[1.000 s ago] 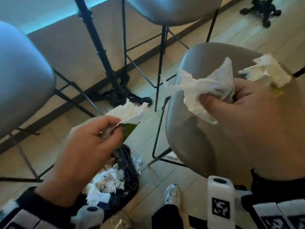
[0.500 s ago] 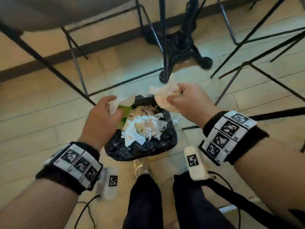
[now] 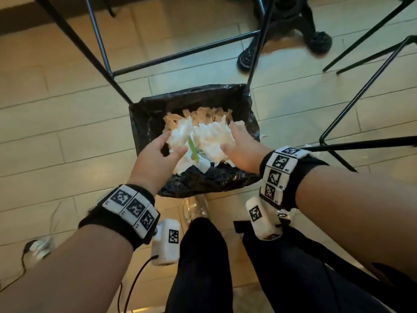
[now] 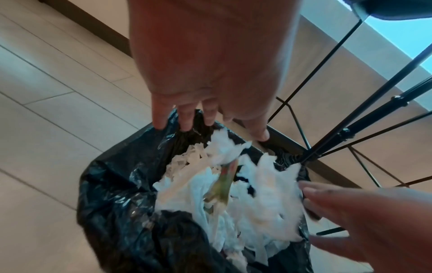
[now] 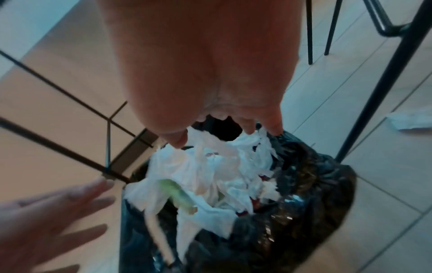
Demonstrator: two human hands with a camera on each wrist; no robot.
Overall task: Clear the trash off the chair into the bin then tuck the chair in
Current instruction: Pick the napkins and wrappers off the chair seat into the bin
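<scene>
Head cam: both hands, left hand (image 3: 158,152) and right hand (image 3: 242,150), spread wide and empty right over the bin (image 3: 144,123), crumpled tissues (image 3: 209,138) directly below between them.

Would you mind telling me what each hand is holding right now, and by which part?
Nothing: the left hand and right hand are both open above the bin.
</scene>
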